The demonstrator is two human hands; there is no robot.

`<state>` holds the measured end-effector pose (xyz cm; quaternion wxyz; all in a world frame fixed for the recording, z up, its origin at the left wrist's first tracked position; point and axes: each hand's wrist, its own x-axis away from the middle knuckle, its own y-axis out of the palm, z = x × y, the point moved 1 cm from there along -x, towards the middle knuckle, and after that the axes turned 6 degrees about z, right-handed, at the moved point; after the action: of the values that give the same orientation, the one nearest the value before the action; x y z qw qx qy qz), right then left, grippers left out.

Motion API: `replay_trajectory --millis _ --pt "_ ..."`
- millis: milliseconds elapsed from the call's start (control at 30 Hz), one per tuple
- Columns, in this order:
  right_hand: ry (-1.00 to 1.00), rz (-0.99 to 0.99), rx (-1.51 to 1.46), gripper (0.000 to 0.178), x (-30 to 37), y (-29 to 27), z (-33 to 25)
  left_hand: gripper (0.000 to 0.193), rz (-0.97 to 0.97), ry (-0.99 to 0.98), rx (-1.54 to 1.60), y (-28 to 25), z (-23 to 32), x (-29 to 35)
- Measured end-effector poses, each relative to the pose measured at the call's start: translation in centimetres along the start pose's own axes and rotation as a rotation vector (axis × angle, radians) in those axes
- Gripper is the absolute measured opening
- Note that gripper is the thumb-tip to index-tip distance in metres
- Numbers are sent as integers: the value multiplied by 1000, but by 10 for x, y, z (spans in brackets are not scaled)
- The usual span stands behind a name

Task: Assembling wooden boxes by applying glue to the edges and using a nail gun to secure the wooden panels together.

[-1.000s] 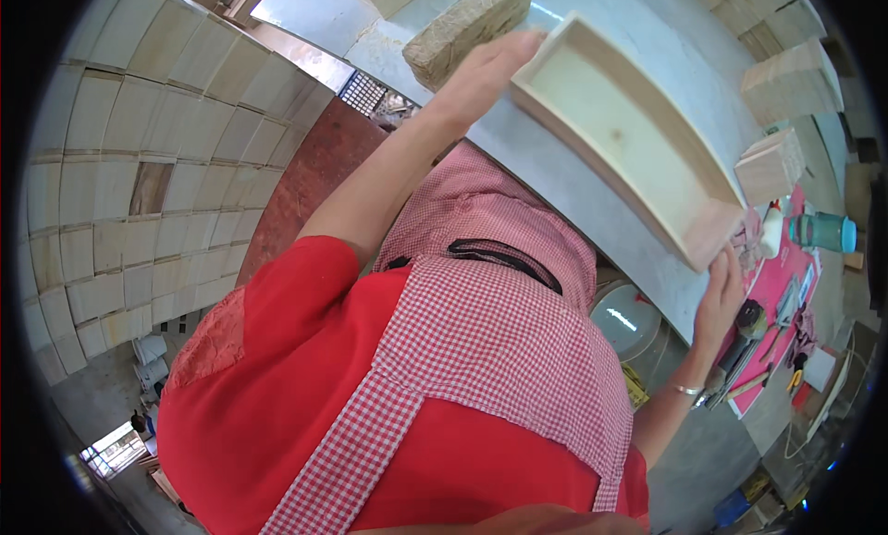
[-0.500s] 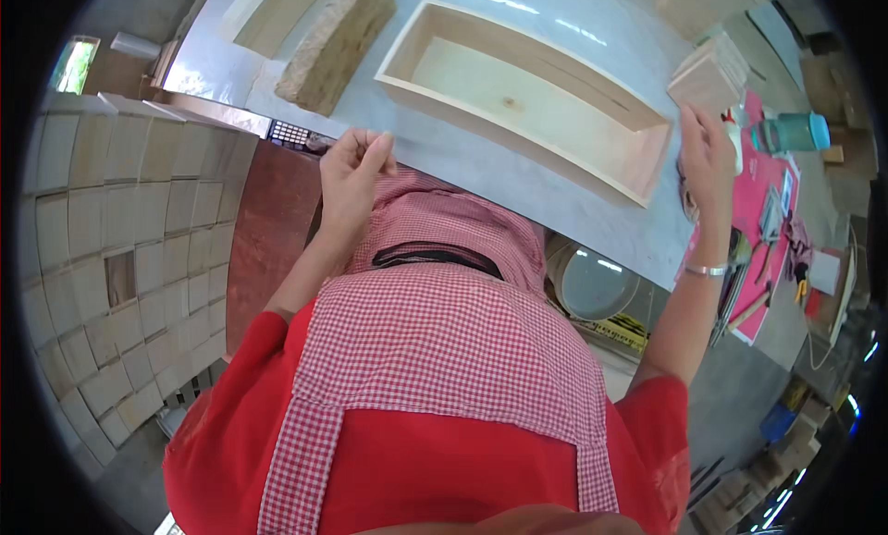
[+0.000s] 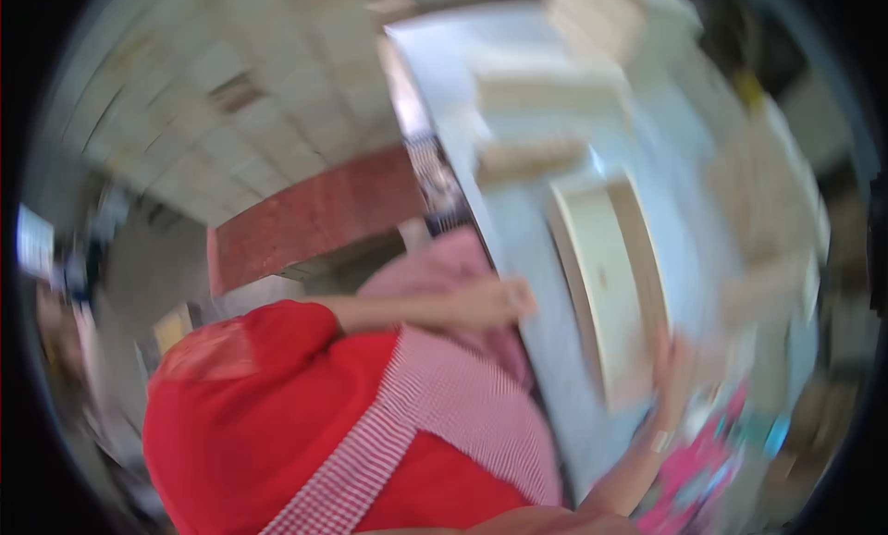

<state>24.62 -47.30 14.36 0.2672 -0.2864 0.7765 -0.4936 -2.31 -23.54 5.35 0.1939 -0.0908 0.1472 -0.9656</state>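
Note:
A long, shallow wooden box (image 3: pixel 601 281) with an open top sits on the pale blue-grey table (image 3: pixel 546 350). My right hand (image 3: pixel 673 368) is at the near right corner of the box; it overlaps the box's end, and blur hides whether it touches. Close to the table's edge, left of the box, hovers my left hand (image 3: pixel 504 299). It appears apart from the box, its fingers smeared by motion. I cannot make out anything held in either hand. Beyond the box lies a rough brown block (image 3: pixel 532 159).
A pale wooden piece (image 3: pixel 550 86) lies farther along the table, with a larger wooden box (image 3: pixel 597 22) behind it. Stacked wooden blocks (image 3: pixel 268 73) stand past a red-brown bench (image 3: pixel 314 221). Pink material (image 3: pixel 689 470) and a teal container (image 3: pixel 763 433) are at lower right.
My view has swung strongly to the left, so the table and box now appear turned and farther right. The picture is blurred. Both hands stay near the table edge and the box's end.

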Motion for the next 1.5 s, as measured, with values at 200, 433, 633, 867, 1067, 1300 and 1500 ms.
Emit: replay_trajectory --millis 200,433,633,867,1067,1300,1500 --pt "-18 453 -556 42 -6 -1 -81 92 182 308 180 2 98 9" --pt "-386 265 -881 35 -36 -27 -280 93 841 744 472 -117 135 34" --pt "-739 349 -913 30 -48 -15 -321 56 1088 752 850 -306 226 143" --pt "-554 177 -747 24 -55 46 -282 58 1237 741 510 -586 311 160" --pt "-499 138 -709 27 -58 56 -269 42 1261 614 485 -718 340 91" --pt "-386 151 -664 28 -56 59 -250 35 1733 547 -162 -748 330 56" --pt "-371 55 -641 28 -53 71 -243 39 2069 444 -1031 -645 343 39"
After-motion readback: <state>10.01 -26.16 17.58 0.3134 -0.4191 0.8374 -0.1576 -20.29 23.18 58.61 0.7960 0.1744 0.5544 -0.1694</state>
